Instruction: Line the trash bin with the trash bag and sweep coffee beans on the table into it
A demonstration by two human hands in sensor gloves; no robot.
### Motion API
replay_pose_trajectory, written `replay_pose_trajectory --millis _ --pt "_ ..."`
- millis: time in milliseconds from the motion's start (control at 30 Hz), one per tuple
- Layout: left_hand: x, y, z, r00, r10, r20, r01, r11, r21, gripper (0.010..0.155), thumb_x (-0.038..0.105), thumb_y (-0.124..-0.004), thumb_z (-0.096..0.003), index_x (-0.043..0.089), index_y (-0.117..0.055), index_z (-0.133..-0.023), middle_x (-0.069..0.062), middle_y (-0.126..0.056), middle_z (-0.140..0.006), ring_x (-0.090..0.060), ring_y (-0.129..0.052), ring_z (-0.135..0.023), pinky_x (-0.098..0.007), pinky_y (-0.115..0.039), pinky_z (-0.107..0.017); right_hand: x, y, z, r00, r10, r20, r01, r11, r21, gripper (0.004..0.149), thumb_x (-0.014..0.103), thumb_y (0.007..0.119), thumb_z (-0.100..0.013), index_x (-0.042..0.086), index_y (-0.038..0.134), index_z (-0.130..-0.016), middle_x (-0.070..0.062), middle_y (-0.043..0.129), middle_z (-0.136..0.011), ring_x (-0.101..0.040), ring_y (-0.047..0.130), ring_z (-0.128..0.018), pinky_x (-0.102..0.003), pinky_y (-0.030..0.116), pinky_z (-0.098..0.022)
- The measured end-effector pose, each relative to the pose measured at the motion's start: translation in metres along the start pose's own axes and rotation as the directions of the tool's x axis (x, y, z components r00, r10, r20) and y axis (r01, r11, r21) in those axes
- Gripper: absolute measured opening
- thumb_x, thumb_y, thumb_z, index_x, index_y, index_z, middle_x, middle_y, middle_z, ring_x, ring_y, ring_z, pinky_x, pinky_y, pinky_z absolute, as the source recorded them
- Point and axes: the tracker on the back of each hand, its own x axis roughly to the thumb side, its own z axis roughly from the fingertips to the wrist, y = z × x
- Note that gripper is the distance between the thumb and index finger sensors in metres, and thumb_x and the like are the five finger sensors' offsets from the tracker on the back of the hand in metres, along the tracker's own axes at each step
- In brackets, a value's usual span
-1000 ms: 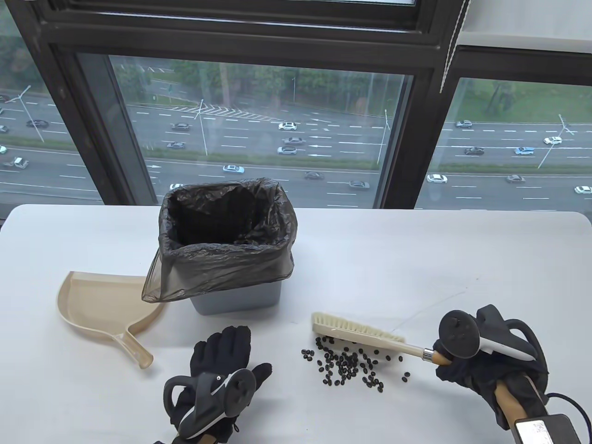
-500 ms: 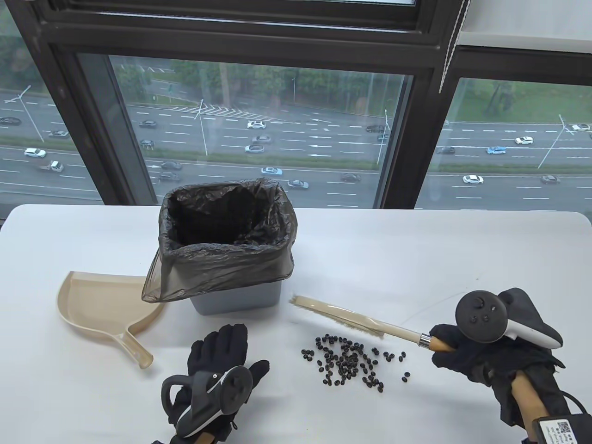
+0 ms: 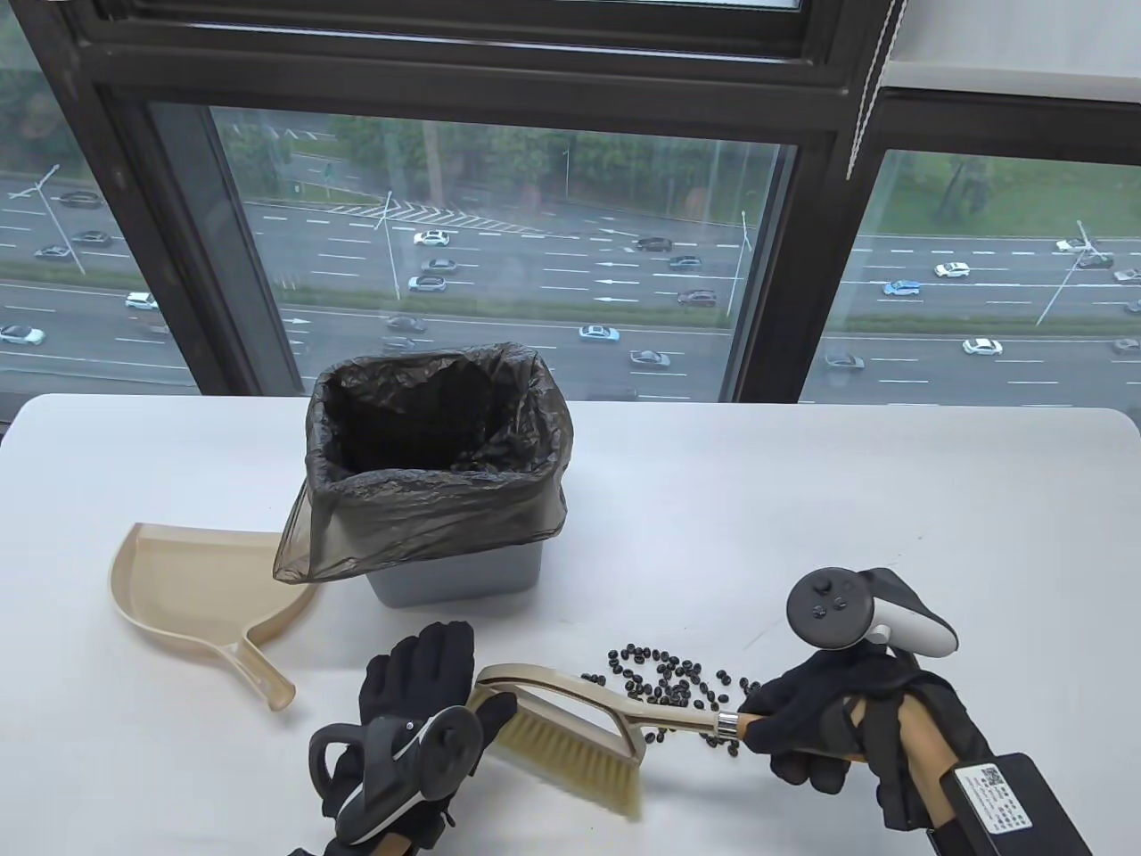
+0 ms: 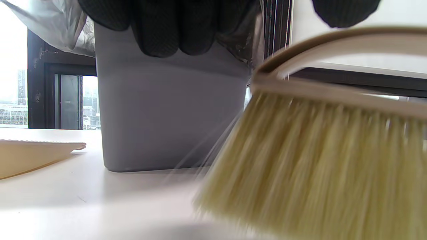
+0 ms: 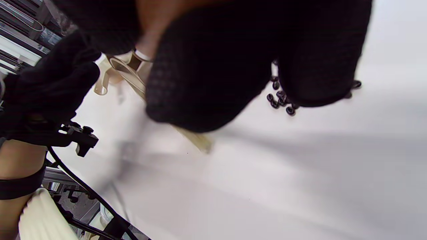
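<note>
The grey trash bin (image 3: 455,580) stands left of centre, lined with a dark trash bag (image 3: 428,517) folded over its rim. Coffee beans (image 3: 669,678) lie scattered in front and to the right of it. My right hand (image 3: 802,727) grips the wooden handle of a beige brush (image 3: 570,740). The brush head reaches left across the beans, bristles turned toward the near edge, close to my left hand (image 3: 419,678). That hand lies flat on the table with straight fingers, holding nothing. In the left wrist view the blurred bristles (image 4: 317,166) hang right of the bin (image 4: 166,116).
A beige dustpan (image 3: 196,606) lies left of the bin, handle pointing to the near edge; its edge (image 4: 33,156) shows in the left wrist view. A window runs behind the white table (image 3: 802,499). Cables and a metal frame (image 5: 83,200) sit beyond the near edge.
My right hand swung the brush from behind the beans, up and over them, to the near left beside my left hand. The left hand has barely moved.
</note>
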Motion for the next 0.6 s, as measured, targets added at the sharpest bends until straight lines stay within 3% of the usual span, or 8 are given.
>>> replay_pose_trajectory --millis 167,267,600 --pt "0.001 0.001 0.001 1.000 -0.003 0.006 0.003 1.000 0.009 0.083 0.073 -0.056 -0.0518 0.021 -0.046 -0.116 -0.013 -0.062 -0.119 -0.042 -0.072 -0.106 -0.060 -0.058 -0.074 -0.003 -0.001 -0.014 0.983 0.068 -0.173 -0.075 0.997 -0.032 0.061 0.048 0.067 -0.049 0.009 0.069 -0.097 -0.002 0.104 -0.056 -0.012 0.108 -0.022 -0.045 0.092 -0.034" --pt "0.000 0.001 0.001 1.000 -0.002 0.005 0.002 1.000 0.004 0.083 0.073 -0.056 -0.0518 0.021 -0.046 -0.116 -0.013 -0.062 -0.119 -0.042 -0.072 -0.106 -0.060 -0.058 -0.074 -0.017 -0.004 -0.011 0.983 0.000 -0.183 -0.004 1.000 -0.024 0.061 0.048 0.068 -0.049 0.010 0.071 -0.097 -0.001 0.104 -0.055 -0.011 0.109 -0.021 -0.044 0.092 -0.033" --pt "0.002 0.001 0.001 1.000 -0.006 0.011 0.006 1.000 0.000 0.083 0.073 -0.056 -0.0518 0.021 -0.046 -0.116 -0.013 -0.063 -0.119 -0.042 -0.073 -0.106 -0.060 -0.058 -0.074 -0.070 -0.018 0.034 0.936 -0.085 -0.342 0.045 0.991 -0.123 0.060 0.048 0.074 -0.046 0.014 0.077 -0.095 -0.002 0.108 -0.053 -0.016 0.110 -0.020 -0.047 0.091 -0.034"
